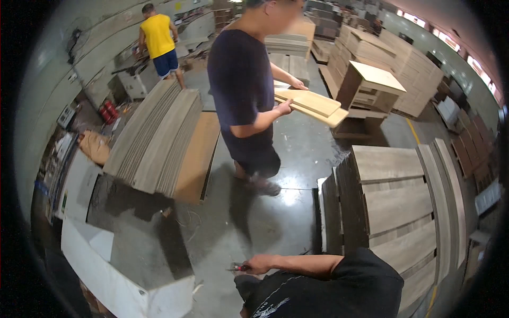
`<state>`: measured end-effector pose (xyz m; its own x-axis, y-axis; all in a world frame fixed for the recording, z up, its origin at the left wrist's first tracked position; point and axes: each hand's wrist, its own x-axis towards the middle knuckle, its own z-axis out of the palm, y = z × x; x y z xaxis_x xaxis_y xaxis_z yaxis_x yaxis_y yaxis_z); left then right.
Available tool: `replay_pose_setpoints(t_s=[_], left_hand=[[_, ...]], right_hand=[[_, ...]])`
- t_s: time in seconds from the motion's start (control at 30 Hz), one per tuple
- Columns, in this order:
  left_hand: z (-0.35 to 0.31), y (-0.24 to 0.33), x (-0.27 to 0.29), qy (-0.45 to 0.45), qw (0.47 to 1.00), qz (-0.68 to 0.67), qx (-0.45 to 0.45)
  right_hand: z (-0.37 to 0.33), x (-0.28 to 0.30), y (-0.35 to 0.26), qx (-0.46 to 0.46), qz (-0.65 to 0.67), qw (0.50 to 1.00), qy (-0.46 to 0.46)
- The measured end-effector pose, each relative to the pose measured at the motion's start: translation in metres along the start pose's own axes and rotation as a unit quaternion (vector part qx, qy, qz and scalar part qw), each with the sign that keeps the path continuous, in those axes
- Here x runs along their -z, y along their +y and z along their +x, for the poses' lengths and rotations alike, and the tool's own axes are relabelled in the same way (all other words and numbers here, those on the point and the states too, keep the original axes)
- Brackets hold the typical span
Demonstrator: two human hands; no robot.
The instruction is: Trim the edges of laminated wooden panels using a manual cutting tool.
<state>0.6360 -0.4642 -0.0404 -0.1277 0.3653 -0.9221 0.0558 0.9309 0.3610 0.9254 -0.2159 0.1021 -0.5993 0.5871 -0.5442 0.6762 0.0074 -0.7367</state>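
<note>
At the bottom centre, my right hand is closed around a small hand tool with a dark metal head and red on its handle. It looks like pliers, though its exact kind is too small to make out. My right forearm reaches across from the right, out of a black sleeve, with the tool above the grey floor. My left hand is out of sight; only a dark sleeve and a bit of skin show at the lower edge. In front of me a person in dark clothes carries pale wooden boards in both hands.
Stacked grey wood panels stand to the left, and more panels rise close on the right. White panels lie at lower left. A wooden cabinet stands beyond. A person in yellow works at the back left.
</note>
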Motion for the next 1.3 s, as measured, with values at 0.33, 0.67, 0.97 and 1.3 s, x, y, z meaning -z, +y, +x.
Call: replay_pose_setpoints(t_s=[0.33,0.67,0.97,1.3], left_hand=[[0.129,0.274,0.179,0.048,0.984,-0.099,-0.143],[0.210,0.461,0.189,0.024,0.973,-0.116,-0.200],[0.307,0.477,0.316,0.097,0.967,-0.172,-0.159],[0.498,0.867,0.480,0.148,0.966,-0.182,-0.105]], right_hand=[[0.165,0.056,-0.123,0.038,0.019,0.999,0.010],[0.333,0.197,-0.074,-0.089,0.119,0.975,0.165],[0.566,0.381,-0.162,-0.012,0.076,0.988,0.138],[0.688,0.451,-0.131,-0.147,0.176,0.954,0.193]])
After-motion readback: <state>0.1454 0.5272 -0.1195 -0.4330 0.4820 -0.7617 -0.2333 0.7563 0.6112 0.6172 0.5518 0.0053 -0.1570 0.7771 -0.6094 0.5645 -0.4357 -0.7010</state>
